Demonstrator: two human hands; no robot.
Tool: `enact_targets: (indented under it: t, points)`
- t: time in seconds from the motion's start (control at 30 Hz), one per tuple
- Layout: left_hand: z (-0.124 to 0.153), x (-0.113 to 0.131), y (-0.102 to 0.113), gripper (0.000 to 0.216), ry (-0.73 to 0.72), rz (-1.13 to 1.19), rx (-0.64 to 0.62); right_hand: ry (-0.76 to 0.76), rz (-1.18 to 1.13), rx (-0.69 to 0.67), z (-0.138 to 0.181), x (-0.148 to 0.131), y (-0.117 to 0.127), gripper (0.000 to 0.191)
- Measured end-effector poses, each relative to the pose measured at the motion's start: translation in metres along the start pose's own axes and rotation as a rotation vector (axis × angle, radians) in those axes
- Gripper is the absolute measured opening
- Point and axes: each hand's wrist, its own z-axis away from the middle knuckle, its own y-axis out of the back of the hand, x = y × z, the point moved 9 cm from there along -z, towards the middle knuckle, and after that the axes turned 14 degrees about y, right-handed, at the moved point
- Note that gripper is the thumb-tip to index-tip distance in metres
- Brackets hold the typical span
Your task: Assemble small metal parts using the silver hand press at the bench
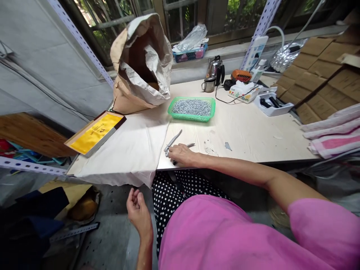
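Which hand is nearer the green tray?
Right. The right hand is at the metal tool on the table, in front of the green tray; the left hand is farther, off the table's front edge.

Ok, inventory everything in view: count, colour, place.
Table: 1, pale, centre
Green tray: 1, green, centre
Metal pieces: many, silver, in green tray
Hand tool: 1, silver, front
White cloth: 1, white, left
Box: 1, yellow on top, left
Paper sack: 1, brown, rear left
Basket: 1, blue, rear
Kettle: 1, silver, rear
Mug: 1, silver, by kettle
Orange device: 1, orange, rear right
Bottle: 1, white, rear right
Tissue pack: 1, white, right of mug
White tray: 1, white, right
Cardboard: uncounted, brown, far right
Striped cloth: uncounted, pink, white, right
Floor clutter: uncounted, mixed, left
Trousers: 1, dotted black, bottom
Shirt: 1, pink, bottom
Left hand: 1, bare, below table
Right hand: 1, bare, on hand tool
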Motion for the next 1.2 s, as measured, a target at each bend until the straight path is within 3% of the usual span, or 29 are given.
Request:
enact_targets:
  t: [0.17,0.27,0.37,0.47,0.6,0.7,0.77,0.87,0.97,1.07,1.2]
  points:
    - [0.039,-0.095,0.000,0.062,0.180,-0.197,-0.127,0.195,0.166,-0.146,-0.026,-0.013,-0.014,0.023]
    - [0.053,-0.123,-0.020,0.063,0.030,-0.318,-0.295,0.258,0.199,-0.170,-0.035,-0.016,-0.011,0.018]
    - [0.053,-0.137,-0.036,0.060,-0.092,-0.379,-0.333,0.276,0.176,-0.151,-0.038,-0.016,0.002,0.014]
    - [0.045,-0.142,-0.047,0.059,-0.126,-0.423,-0.307,0.130,0.076,0.101,-0.033,0.010,0.051,0.016]
    - [0.039,-0.142,-0.055,0.059,-0.124,-0.504,-0.304,-0.201,0.154,0.526,0.006,0.092,0.155,0.018]
    - [0.030,-0.141,-0.055,0.061,-0.068,-0.506,-0.282,-0.513,0.328,0.550,0.031,0.157,0.205,0.021]
    - [0.015,-0.138,-0.051,0.064,-0.003,-0.446,-0.215,-0.521,0.347,0.542,0.024,0.173,0.215,0.025]
    - [-0.019,-0.124,-0.037,0.073,0.075,-0.332,-0.050,-0.368,0.254,0.442,-0.021,0.157,0.184,0.025]
    - [-0.062,-0.096,-0.017,0.086,0.096,-0.242,0.078,-0.223,0.138,0.250,-0.084,0.118,0.123,0.016]
    - [-0.115,-0.074,0.008,0.092,0.185,-0.121,0.151,-0.134,0.074,0.038,-0.148,0.085,0.068,0.021]
    - [-0.187,-0.072,0.035,0.100,0.365,0.039,0.188,0.013,0.042,-0.040,-0.231,0.061,0.037,0.028]
